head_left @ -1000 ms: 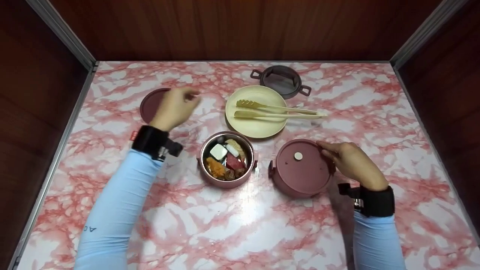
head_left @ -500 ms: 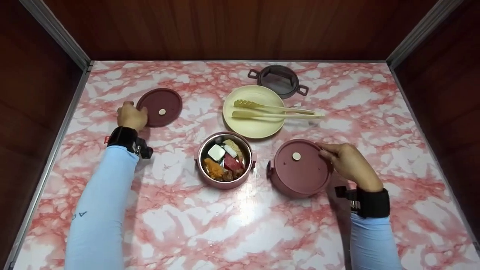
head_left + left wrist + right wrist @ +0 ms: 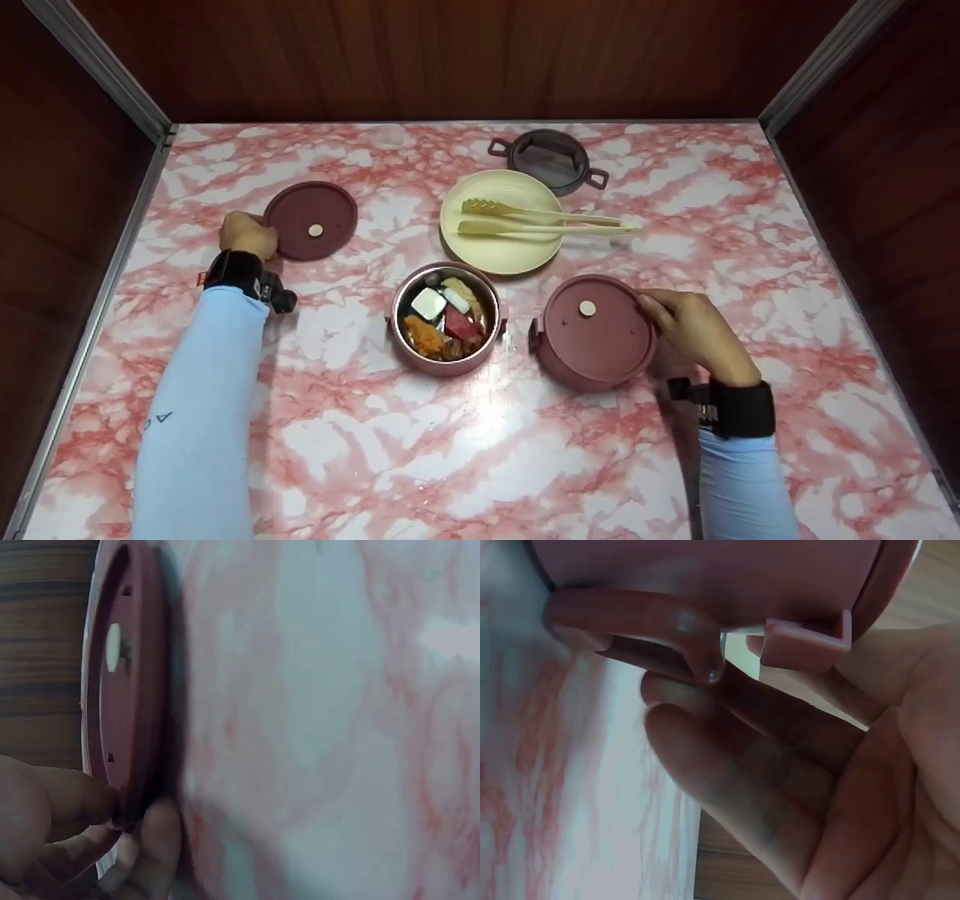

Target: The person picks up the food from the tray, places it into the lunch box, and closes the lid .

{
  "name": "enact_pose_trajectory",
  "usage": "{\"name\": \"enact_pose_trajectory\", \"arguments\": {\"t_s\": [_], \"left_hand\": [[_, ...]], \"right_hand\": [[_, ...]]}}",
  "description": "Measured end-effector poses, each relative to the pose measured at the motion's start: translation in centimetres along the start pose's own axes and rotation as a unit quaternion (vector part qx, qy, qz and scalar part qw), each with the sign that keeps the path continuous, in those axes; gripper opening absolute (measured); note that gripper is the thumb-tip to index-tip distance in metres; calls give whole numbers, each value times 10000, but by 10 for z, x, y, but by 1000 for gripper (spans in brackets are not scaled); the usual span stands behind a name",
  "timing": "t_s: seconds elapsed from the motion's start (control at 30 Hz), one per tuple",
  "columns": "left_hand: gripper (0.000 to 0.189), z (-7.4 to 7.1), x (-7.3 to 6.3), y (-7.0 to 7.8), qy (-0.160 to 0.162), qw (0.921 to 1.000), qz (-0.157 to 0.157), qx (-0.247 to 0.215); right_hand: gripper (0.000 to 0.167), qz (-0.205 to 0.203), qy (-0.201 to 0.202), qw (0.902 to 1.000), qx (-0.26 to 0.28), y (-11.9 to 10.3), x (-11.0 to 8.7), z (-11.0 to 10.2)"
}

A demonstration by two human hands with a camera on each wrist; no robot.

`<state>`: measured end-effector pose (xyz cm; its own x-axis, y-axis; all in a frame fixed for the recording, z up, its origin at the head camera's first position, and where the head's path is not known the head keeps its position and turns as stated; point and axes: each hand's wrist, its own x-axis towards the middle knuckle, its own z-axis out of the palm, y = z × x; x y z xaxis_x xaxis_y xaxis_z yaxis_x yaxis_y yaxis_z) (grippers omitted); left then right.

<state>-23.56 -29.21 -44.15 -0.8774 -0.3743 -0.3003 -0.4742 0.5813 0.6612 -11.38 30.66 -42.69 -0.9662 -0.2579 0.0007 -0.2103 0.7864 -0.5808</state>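
At the table's left, my left hand (image 3: pixel 247 235) pinches the near-left edge of a round dark-red pot lid (image 3: pixel 311 214) with a cream knob. The left wrist view shows fingers (image 3: pixel 160 836) on both sides of that rim. On the right, my right hand (image 3: pixel 694 330) holds the right edge of a second red lid (image 3: pixel 600 337), which covers a matching pot (image 3: pixel 577 379). In the right wrist view, its other fingers (image 3: pixel 705 757) extend below the pot's loop handle (image 3: pixel 645 622) and a small lid tab (image 3: pixel 806 645).
An uncovered red pot (image 3: pixel 444 367) with several food pieces stands between the hands. Behind it, a cream plate (image 3: pixel 510 259) carries pale tongs (image 3: pixel 517 229), whose ends overhang its right side. A small dark two-handled pot (image 3: pixel 551 161) stands at the back. Wood-grain walls (image 3: pixel 465 60) enclose the marbled table.
My left hand has swung left and down from above the left lid to its edge and taken hold of it. The right hand keeps its place at the covered pot.
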Motion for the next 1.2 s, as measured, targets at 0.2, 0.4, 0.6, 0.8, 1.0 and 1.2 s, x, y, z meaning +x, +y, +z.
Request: {"name": "enact_pose_trajectory", "arguments": {"t_s": [0.2, 0.4, 0.6, 0.8, 1.0, 1.2], "left_hand": [[45, 0, -10, -5, -16, 9968, 158, -784], [56, 14, -33, 10, -34, 9754, 477, -2152], [61, 32, -82, 39, 109, 9628, 1176, -2432], [57, 43, -137, 60, -351, 9315, 1893, -3085], [55, 59, -175, 71, -1207, 8803, 2440, -3886], [58, 62, -191, 79, -1534, 8662, 3051, -3648]], "right_hand": [[27, -425, 1322, 9899, -269, -15, -3, 0], [17, -790, 3475, 9342, -134, -66, -8, -4], [20, -1347, 3410, 9285, 585, -123, -4, 11], [28, -1351, 2254, 9603, 934, -159, 11, 42], [45, -1088, 1494, 9730, 1380, -172, 24, 63], [47, -1081, 1614, 9619, 1922, -171, 28, 61]]}}
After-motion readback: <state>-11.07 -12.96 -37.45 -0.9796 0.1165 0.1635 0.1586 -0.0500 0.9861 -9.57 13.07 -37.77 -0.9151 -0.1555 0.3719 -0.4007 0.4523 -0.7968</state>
